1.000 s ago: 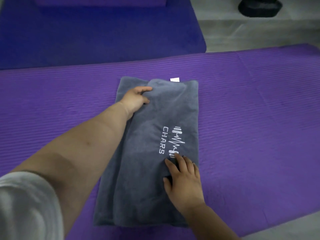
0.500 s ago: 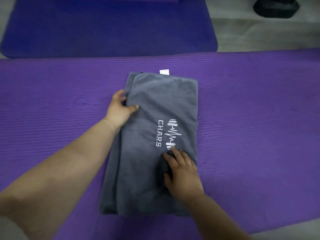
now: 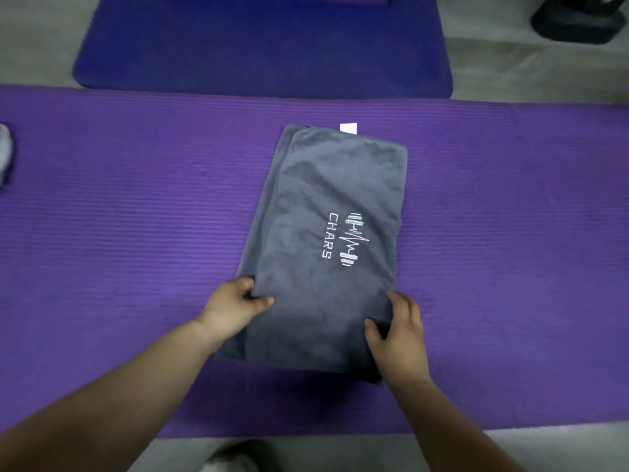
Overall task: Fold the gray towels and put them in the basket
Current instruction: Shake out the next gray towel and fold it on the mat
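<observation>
A gray towel (image 3: 326, 199), folded into a long strip with a white "CHARS" logo on top, lies lengthwise on the purple mat (image 3: 136, 233). A white label sticks out at its far edge. My left hand (image 3: 235, 304) pinches the towel's left edge near its near end, thumb on top. My right hand (image 3: 396, 330) grips the right edge near the same end, fingers curled around the cloth. No basket is in view.
A darker blue mat (image 3: 258, 46) lies beyond the purple one on a pale floor. A black object (image 3: 575, 22) stands at the far right corner. A gray-white cloth shape (image 3: 5, 151) shows at the left edge, another at the bottom (image 3: 231, 461).
My left hand slid from the towel's far left corner down its left edge to the near end. My right hand left the logo area and took hold of the right edge.
</observation>
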